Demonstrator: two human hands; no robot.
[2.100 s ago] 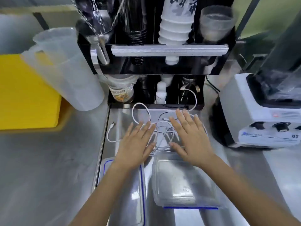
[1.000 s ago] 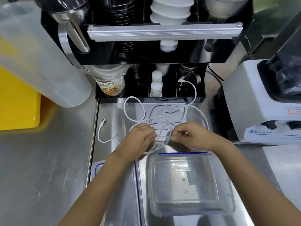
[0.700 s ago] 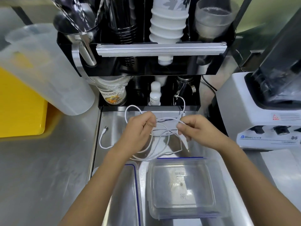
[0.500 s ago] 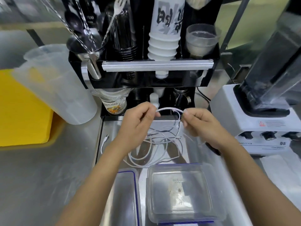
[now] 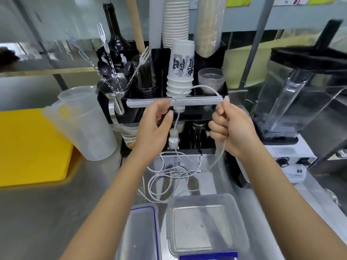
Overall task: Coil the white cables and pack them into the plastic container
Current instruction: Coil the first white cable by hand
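Observation:
A white cable (image 5: pixel 203 88) arcs in the air between my two hands, in front of the black organiser. My left hand (image 5: pixel 155 126) pinches one part of it between thumb and fingertips, and a strand hangs down from there. My right hand (image 5: pixel 230 126) grips the other part in a fist, with a loose end trailing below it. More white cables (image 5: pixel 169 180) lie tangled on the steel counter under my hands. The clear plastic container (image 5: pixel 204 224) sits empty near me, right of its blue-rimmed lid (image 5: pixel 142 231).
A black organiser (image 5: pixel 174 102) with cups, forks and spoons stands behind my hands. A translucent jug (image 5: pixel 82 122) and a yellow board (image 5: pixel 28 147) are at the left. A blender (image 5: pixel 304 113) stands at the right. A small white bottle (image 5: pixel 173 140) sits under the organiser.
Both hands went from lying flat on the tangle to taking hold of a cable, then lifted it well above the counter and moved apart. The view tilted up.

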